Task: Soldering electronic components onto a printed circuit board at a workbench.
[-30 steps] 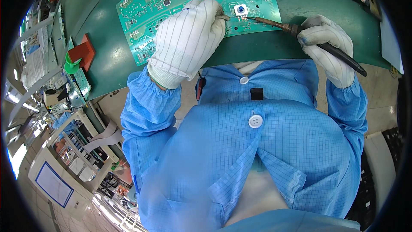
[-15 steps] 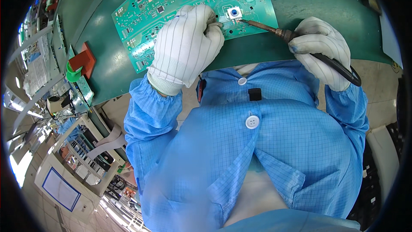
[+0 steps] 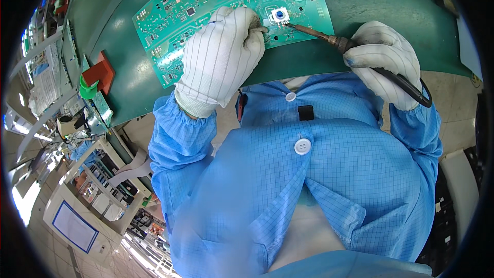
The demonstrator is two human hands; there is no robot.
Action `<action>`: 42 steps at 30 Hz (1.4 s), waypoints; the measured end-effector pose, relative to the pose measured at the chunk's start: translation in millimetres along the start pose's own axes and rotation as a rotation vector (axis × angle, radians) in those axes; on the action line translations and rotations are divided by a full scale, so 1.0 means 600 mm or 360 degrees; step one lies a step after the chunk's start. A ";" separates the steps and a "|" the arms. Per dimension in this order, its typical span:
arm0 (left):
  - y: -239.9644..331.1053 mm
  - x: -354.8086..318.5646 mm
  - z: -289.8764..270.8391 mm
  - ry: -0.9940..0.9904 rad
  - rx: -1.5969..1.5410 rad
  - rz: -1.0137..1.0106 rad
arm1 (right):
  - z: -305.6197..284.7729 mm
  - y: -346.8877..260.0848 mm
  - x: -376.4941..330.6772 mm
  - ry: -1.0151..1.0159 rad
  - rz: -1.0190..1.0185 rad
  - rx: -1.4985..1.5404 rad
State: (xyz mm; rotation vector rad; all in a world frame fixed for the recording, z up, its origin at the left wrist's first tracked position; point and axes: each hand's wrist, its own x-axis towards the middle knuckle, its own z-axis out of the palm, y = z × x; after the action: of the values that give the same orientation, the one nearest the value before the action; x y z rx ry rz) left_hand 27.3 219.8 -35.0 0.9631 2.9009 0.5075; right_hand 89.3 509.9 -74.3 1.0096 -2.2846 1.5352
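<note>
Right hand point(image 3: 385, 63) grasps soldering iron point(image 3: 337, 41), tip left of grip, beside white component point(image 3: 280, 15). Left hand point(image 3: 224, 55) clenched over circuit board point(image 3: 311, 10), component just right; cannot tell whether anything pinched.

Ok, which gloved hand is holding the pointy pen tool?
The right hand, wrapped around the soldering iron, off the edge of the circuit board. The left hand differs: it covers part of the board and doesn't hold that tool.

The left hand point(image 3: 222, 56) is curled in a pinch, back upward. Well to its right, the right hand point(image 3: 385, 63) curls in a pen-like grip.
</note>
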 end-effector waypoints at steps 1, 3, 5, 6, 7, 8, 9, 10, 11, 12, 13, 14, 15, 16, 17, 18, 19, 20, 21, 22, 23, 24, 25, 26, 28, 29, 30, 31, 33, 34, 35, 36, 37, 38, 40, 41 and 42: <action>0.000 -0.003 0.001 0.0016 0.0023 0.0000 | 0.002 0.001 0.002 -0.0043 -0.0025 -0.0053; 0.004 -0.003 0.001 0.0020 0.0037 -0.0002 | 0.003 -0.003 0.001 -0.0083 -0.0039 -0.0119; 0.006 -0.004 0.001 0.0025 0.0056 -0.0008 | 0.005 -0.008 0.000 -0.0009 0.0005 -0.0101; 0.008 -0.004 0.003 0.0031 0.0086 -0.0020 | 0.005 -0.008 0.002 -0.0010 0.0003 -0.0102; 0.008 -0.005 0.005 0.0037 0.0116 -0.0033 | 0.004 -0.006 0.005 -0.0055 -0.0032 -0.0137; 0.009 -0.006 0.006 0.0037 0.0111 -0.0033 | 0.002 -0.007 0.005 -0.0103 -0.0062 -0.0175; 0.010 -0.007 0.007 0.0060 0.0146 -0.0028 | 0.002 -0.007 0.006 -0.0106 -0.0059 -0.0175; 0.010 -0.008 0.008 0.0084 0.0181 -0.0024 | 0.003 -0.006 0.007 -0.0110 -0.0061 -0.0171; 0.011 -0.007 0.007 0.0090 0.0181 -0.0023 | 0.004 -0.006 0.009 -0.0113 -0.0071 -0.0172; 0.012 -0.007 0.006 0.0091 0.0191 -0.0022 | 0.004 -0.006 0.008 -0.0115 -0.0075 -0.0176; 0.013 -0.006 0.005 0.0093 0.0200 -0.0021 | 0.003 -0.006 0.005 -0.0070 -0.0076 -0.0200; 0.013 -0.005 0.005 0.0092 0.0201 -0.0026 | 0.005 -0.006 0.003 -0.0025 -0.0075 -0.0215; 0.013 -0.003 0.005 0.0092 0.0212 -0.0015 | 0.006 -0.006 0.007 -0.0028 -0.0077 -0.0211; 0.012 -0.003 0.004 0.0091 0.0222 -0.0003 | 0.007 -0.007 0.013 -0.0063 -0.0086 -0.0204; 0.010 -0.004 0.005 0.0094 0.0223 -0.0007 | 0.008 -0.007 0.017 -0.0099 -0.0097 -0.0197; 0.008 -0.006 0.005 0.0107 0.0215 0.0004 | 0.008 -0.006 0.016 -0.0102 -0.0101 -0.0196; 0.006 -0.007 0.005 0.0120 0.0207 0.0015 | 0.007 -0.006 0.014 -0.0052 -0.0079 -0.0195; 0.007 -0.006 0.006 0.0123 0.0210 0.0011 | 0.007 -0.005 0.013 -0.0001 -0.0055 -0.0194; 0.009 -0.005 0.007 0.0113 0.0257 -0.0016 | 0.010 -0.006 0.015 -0.0003 -0.0060 -0.0192; 0.010 -0.004 0.007 0.0104 0.0305 -0.0043 | 0.013 -0.006 0.018 -0.0023 -0.0044 -0.0207; 0.010 -0.004 0.008 0.0106 0.0299 -0.0041 | 0.014 -0.008 0.019 -0.0044 -0.0022 -0.0229; 0.009 -0.004 0.008 0.0113 0.0276 -0.0031 | 0.013 -0.009 0.018 -0.0046 -0.0019 -0.0234; 0.008 -0.003 0.008 0.0120 0.0254 -0.0021 | 0.012 -0.009 0.016 -0.0039 -0.0022 -0.0234; 0.007 -0.005 0.008 0.0122 0.0259 -0.0029 | 0.013 -0.007 0.017 -0.0032 -0.0036 -0.0223; 0.005 -0.008 0.007 0.0102 0.0258 -0.0019 | 0.016 -0.003 0.018 -0.0039 -0.0051 -0.0211; 0.006 -0.007 0.008 0.0102 0.0250 -0.0012 | 0.015 -0.005 0.016 -0.0043 -0.0043 -0.0218; 0.005 -0.006 0.008 0.0113 0.0250 -0.0003 | 0.015 -0.005 0.015 -0.0044 -0.0037 -0.0225; 0.005 -0.006 0.008 0.0124 0.0250 0.0005 | 0.016 -0.005 0.015 -0.0048 -0.0058 -0.0232; 0.006 -0.004 0.008 0.0119 0.0225 -0.0008 | 0.017 0.000 0.016 -0.0054 -0.0094 -0.0231; 0.005 -0.004 0.009 0.0112 0.0196 -0.0019 | 0.016 0.002 0.013 -0.0068 -0.0089 -0.0233; 0.004 -0.004 0.010 0.0111 0.0197 -0.0020 | 0.015 0.002 0.011 -0.0081 -0.0079 -0.0235; 0.002 -0.003 0.012 0.0132 0.0168 0.0007 | 0.016 0.001 0.012 -0.0081 -0.0079 -0.0235; 0.001 -0.002 0.013 0.0153 0.0140 0.0033 | 0.016 0.000 0.013 -0.0109 -0.0082 -0.0277; 0.003 -0.002 0.013 0.0154 0.0141 0.0029 | 0.016 0.000 0.015 -0.0139 -0.0090 -0.0318; 0.008 -0.001 0.014 0.0151 0.0156 -0.0012 | 0.013 -0.001 0.012 -0.0133 -0.0081 -0.0312; 0.010 0.000 0.014 0.0149 0.0155 -0.0015 | 0.011 -0.002 0.010 -0.0123 -0.0067 -0.0308; 0.012 0.001 0.014 0.0146 0.0168 -0.0010 | 0.010 -0.002 0.011 -0.0125 -0.0066 -0.0306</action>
State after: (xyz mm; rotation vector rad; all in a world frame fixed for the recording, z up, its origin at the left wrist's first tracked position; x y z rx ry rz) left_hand 32.1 228.3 -40.3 0.9673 3.0392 0.4127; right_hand 86.3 501.9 -72.8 1.0740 -2.3924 1.2526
